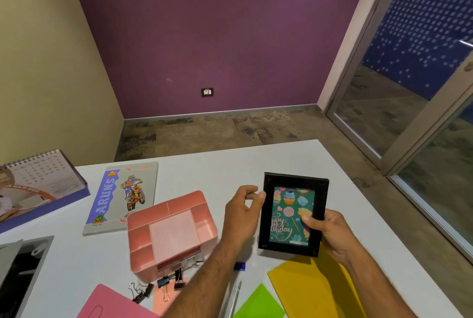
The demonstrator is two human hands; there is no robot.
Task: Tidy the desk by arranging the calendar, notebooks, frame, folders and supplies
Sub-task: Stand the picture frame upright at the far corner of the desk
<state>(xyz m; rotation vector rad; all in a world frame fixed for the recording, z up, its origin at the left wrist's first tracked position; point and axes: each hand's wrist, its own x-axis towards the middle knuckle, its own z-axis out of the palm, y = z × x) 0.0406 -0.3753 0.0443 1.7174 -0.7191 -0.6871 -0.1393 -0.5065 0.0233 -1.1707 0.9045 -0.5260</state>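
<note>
A black picture frame (294, 182) with a green birthday print stands tilted above the white desk (230, 166). My right hand (330, 235) grips its lower right side, thumb on the glass. My left hand (243, 212) touches the frame's left edge with thumb and fingers. A desk calendar (38, 184) stands at the far left. A grey notebook (122, 197) with a motorbike rider lies beside it. A pink organizer box (169, 230) sits in the middle, with black binder clips (158, 285) in front of it.
A yellow folder (314, 289), a green sheet (258, 305) and a pen (234, 297) lie near the front edge. A pink folder (112, 303) is at the lower left, a grey tray (23, 274) further left. The desk's right edge drops to the floor beside a glass door (409, 102).
</note>
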